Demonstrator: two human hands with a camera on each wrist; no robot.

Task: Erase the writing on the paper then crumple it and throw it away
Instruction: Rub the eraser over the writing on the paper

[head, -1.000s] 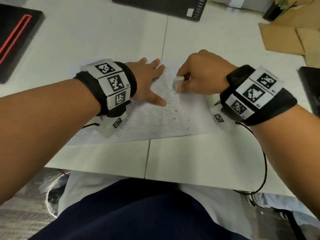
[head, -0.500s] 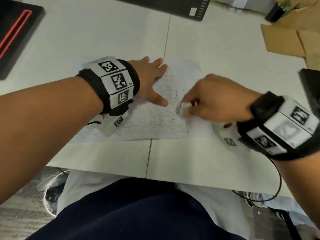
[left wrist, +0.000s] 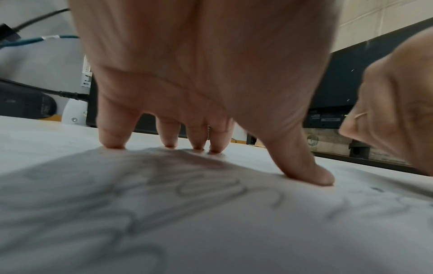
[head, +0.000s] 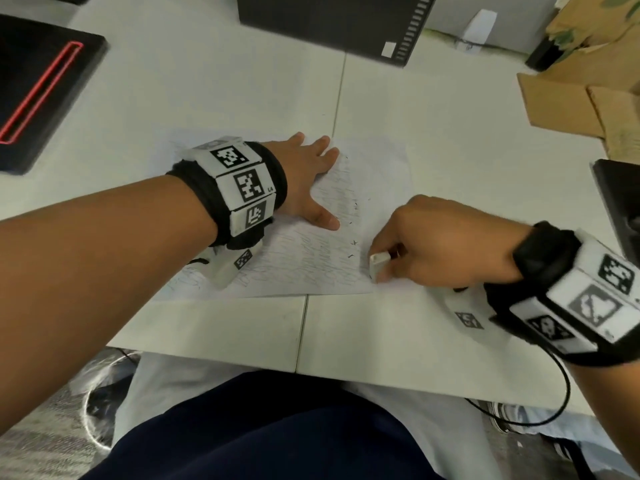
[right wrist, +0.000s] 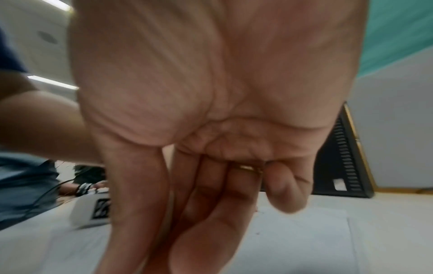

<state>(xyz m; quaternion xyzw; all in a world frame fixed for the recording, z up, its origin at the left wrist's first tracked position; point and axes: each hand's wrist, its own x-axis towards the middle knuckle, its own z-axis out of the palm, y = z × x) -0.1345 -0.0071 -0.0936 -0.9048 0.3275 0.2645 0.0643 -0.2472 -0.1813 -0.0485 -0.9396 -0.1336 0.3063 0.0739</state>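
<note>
The paper (head: 311, 261) lies flat on the white table (head: 433, 140), left hand (head: 304, 178) spread flat on it, right hand (head: 440, 244) pinching an eraser (head: 378, 263) at its near right corner. Around it lie a black box (head: 332, 22) beyond, a red-striped black pad (head: 38, 84) far left and cardboard (head: 571, 98) far right.

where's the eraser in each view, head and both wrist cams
Head: the eraser is right of centre, pinched by the right hand at the paper's near right corner.
Left wrist: not in it; only the right hand's knuckles at the right edge.
Right wrist: hidden behind the fingers.
Shared landmark: the paper.
</note>
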